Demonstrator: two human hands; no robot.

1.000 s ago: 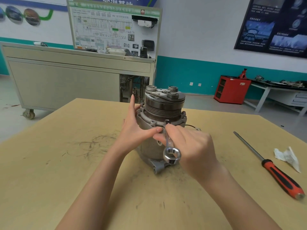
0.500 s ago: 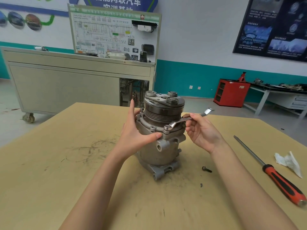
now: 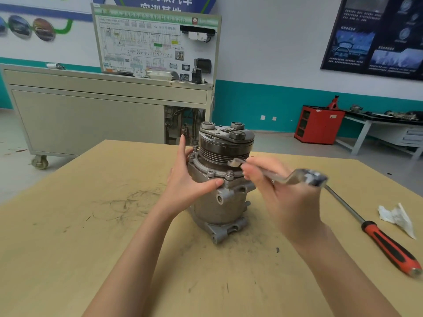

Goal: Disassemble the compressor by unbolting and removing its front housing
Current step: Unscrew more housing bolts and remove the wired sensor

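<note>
compressor (image 3: 219, 202): upright mid-way on the wooden table (image 3: 91, 248), pulley (image 3: 225, 147) end up
left hand (image 3: 185, 186): fingers straight, palm flat against the compressor's side; thumb on the flange (image 3: 211, 173)
right hand (image 3: 281, 197): fingers curled round the wrench (image 3: 286, 178); wrench tip beside the pulley, blurred
screwdriver (image 3: 389, 245): lying on the table's right, near a rag (image 3: 397, 217)
</note>
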